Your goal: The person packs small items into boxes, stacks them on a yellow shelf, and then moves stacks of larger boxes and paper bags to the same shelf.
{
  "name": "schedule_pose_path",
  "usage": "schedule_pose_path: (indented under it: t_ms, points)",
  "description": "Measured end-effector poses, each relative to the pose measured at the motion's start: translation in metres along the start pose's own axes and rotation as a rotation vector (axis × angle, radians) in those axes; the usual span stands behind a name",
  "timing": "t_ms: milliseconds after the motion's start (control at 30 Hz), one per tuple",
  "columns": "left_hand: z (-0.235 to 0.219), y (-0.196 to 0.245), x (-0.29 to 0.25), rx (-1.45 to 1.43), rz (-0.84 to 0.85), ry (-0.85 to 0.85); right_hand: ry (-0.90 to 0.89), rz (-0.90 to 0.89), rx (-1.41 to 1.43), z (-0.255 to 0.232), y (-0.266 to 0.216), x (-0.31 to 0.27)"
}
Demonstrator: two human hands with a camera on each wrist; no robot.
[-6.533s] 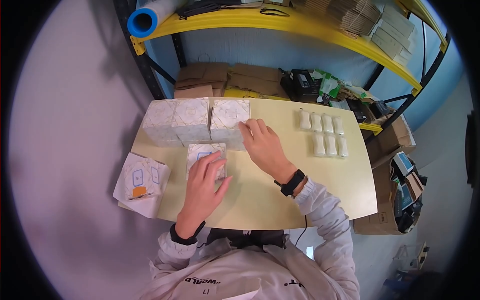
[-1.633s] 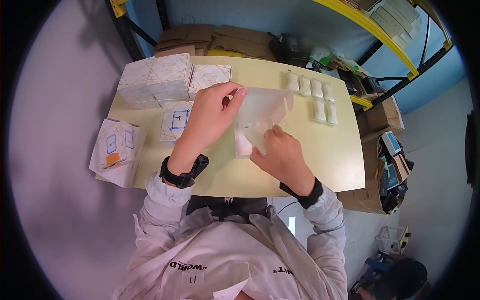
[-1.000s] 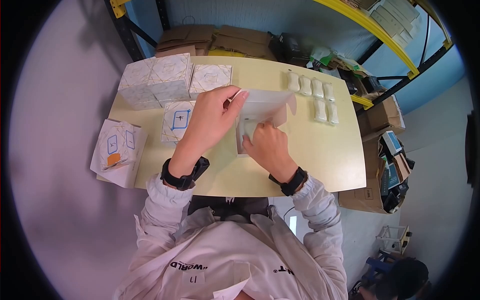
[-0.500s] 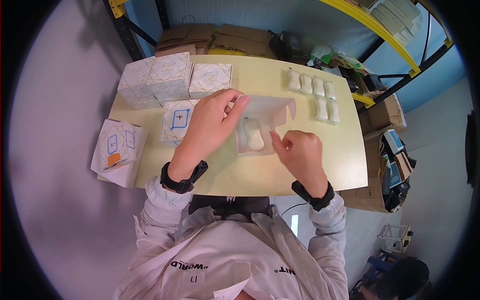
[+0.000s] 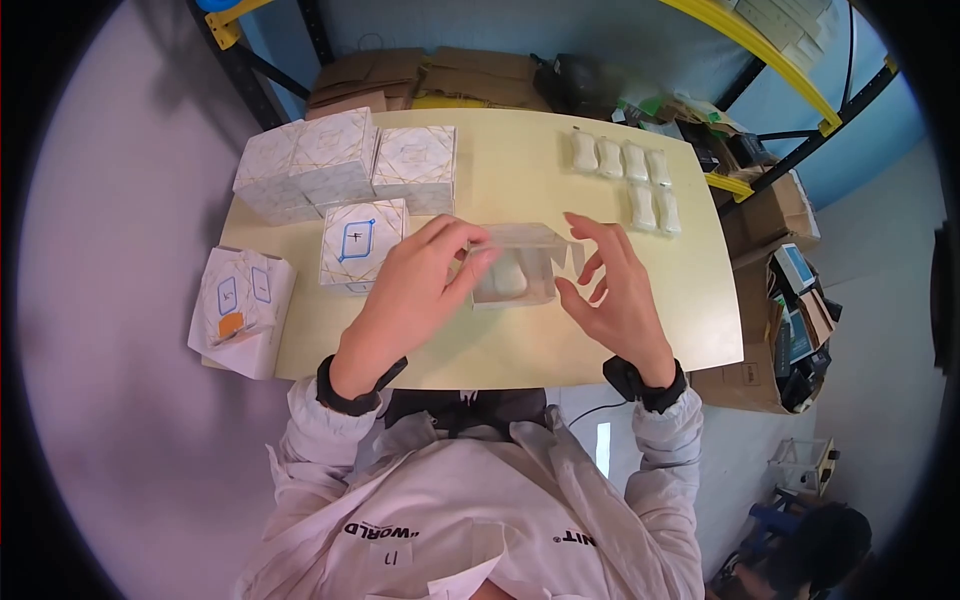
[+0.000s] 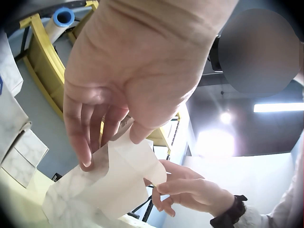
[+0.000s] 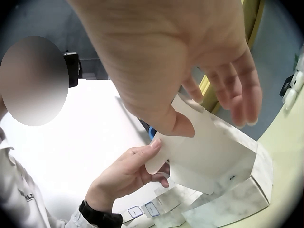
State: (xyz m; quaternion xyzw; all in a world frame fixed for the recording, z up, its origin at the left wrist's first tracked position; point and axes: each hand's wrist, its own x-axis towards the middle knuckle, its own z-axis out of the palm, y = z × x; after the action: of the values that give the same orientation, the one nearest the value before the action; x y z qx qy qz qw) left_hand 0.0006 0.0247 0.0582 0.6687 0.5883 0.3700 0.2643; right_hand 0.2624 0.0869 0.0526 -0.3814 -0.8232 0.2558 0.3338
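Observation:
An open white box (image 5: 532, 290) stands on the table (image 5: 470, 350), its lid (image 5: 522, 236) partly lowered over a pale wrapped item (image 5: 510, 276). My left hand (image 5: 415, 285) pinches the lid's left side between thumb and fingers; the left wrist view shows the thumb on the pale flap (image 6: 130, 168). On the box's right, my right hand (image 5: 622, 295) has its fingers spread and relaxed around the lid's right corner. In the right wrist view its thumb lies over the flap (image 7: 183, 147); whether it touches I cannot tell.
Marbled boxes (image 5: 415, 160) stand at the back left, with a marked box (image 5: 362, 245) in front. Another marked box (image 5: 238, 300) lies on white material at the left edge. Several wrapped white pieces (image 5: 634, 160) lie in two rows at the back right. A carton (image 5: 745, 375) stands beyond the table.
The right hand put the wrapped item into the box, let go and moved to the lid's right side. The lid has tipped down towards the person, with the left hand still holding it.

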Motion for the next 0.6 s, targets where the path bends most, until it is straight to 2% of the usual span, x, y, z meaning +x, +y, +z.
schedule_pose_path:
  t_ms: [67,200,267,467,500,533,600]
  points:
    - [0.006,-0.007,-0.007,0.089,0.11,0.004,-0.039,0.011,0.019,0.001,0.003,-0.004]
    - [0.019,-0.01,-0.025,0.099,0.116,-0.021,-0.136,0.035,0.046,0.002,0.009,-0.014]
    - [0.026,-0.013,-0.034,0.228,0.189,-0.02,-0.164,0.028,0.023,0.005,0.019,-0.021]
    - [0.04,-0.019,-0.053,0.303,0.18,-0.072,-0.238,-0.053,-0.132,0.016,0.033,-0.038]
    - [0.041,-0.017,-0.055,0.244,0.122,-0.07,-0.239,-0.094,-0.158,0.017,0.035,-0.04]
    - [0.042,-0.016,-0.057,0.186,0.064,-0.069,-0.238,-0.093,-0.157,0.018,0.034,-0.042]
    - [0.048,-0.024,-0.062,0.24,0.073,-0.039,-0.311,-0.036,-0.146,0.02,0.032,-0.045]
